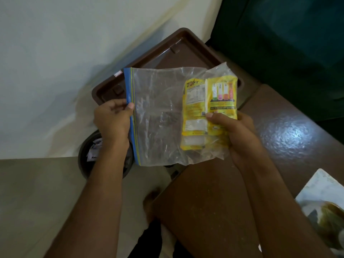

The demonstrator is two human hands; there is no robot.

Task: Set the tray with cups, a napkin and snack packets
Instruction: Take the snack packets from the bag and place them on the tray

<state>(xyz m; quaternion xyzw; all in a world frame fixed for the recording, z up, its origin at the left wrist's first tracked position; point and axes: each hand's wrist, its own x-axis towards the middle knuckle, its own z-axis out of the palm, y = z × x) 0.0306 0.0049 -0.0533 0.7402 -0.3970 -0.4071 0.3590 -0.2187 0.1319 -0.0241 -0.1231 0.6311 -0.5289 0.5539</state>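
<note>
I hold a clear zip bag (158, 116) with a blue seal strip flat above the table. My left hand (112, 121) pinches the blue sealed edge. My right hand (232, 131) grips the bag's other end, thumb pressed on the yellow snack packets (208, 101) inside it. Behind the bag lies the brown plastic tray (167, 47), partly hidden; the part that shows holds nothing. No cups or napkin are in sight.
The brown table (204, 202) runs from the tray toward me, with a glare spot at the right. A dark round bin (87, 164) with paper scraps stands on the floor at the left. A white printed item (323, 200) lies at the table's right edge. A dark green seat (288, 43) is behind.
</note>
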